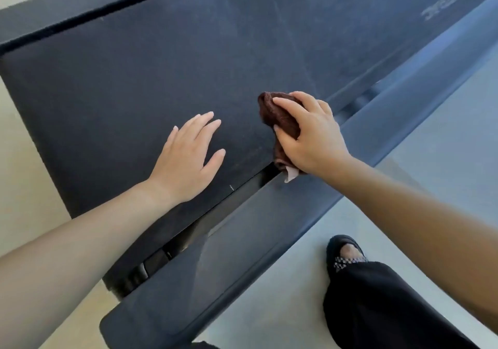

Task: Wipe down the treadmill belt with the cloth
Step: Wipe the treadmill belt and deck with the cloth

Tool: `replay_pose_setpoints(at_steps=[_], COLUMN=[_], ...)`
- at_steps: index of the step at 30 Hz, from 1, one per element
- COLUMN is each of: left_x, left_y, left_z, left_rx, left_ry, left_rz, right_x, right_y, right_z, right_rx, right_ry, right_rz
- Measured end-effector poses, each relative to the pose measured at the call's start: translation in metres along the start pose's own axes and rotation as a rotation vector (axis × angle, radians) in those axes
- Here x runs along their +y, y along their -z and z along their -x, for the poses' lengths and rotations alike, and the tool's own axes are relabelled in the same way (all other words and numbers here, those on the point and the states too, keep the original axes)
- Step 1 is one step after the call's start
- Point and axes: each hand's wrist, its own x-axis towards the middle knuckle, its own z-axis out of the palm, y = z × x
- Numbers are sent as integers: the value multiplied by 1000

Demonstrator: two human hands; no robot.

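Note:
The dark treadmill belt [129,84] fills the upper middle of the head view, running diagonally, with faint pale streaks toward the far end. A bunched brown cloth [277,118] with a small white tag lies on the belt at its near right edge. My right hand [310,133] grips the cloth from above, thumb and fingers curled round it, pressing it on the belt. My left hand [188,157] lies flat on the belt to the left of the cloth, fingers straight and spread, holding nothing.
A dark blue side rail [242,238] borders the belt on the right, with a gap between them. Another rail [54,14] runs along the far side. My foot in a black sandal [342,251] and a black trouser leg [377,308] stand on the pale floor [444,138].

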Motion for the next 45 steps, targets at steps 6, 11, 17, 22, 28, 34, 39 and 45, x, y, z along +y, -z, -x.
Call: replay_pose_setpoints(at_steps=[6,11,17,22,28,34,39,45], left_x=[93,206,311,404,549,691,789,856], left_y=[-15,-33,-71,-130,-180,-232,-277,-343], left_z=[-29,-20,18,62,129,186,225,256], left_rx=[-104,-204,-236,-297,-361,-366,-413,-488], left_ry=[-296,-545,-760,-826,-917,-971,-1027,-1155], left_rz=[38,120,81,74,60,6,-36,-59], right_x=[38,72,129,186,252,333,389,434], right_y=[68,129,164,184,245,301,326,307], right_z=[94,188,296,402,528,639,714,785], right_rx=[166,208,321,398,507,574,667,729], right_ry=[-254,-479,-649,-739,-799,-849,-916,-1086], right_rz=[37,52,82,83,72,52,3,46])
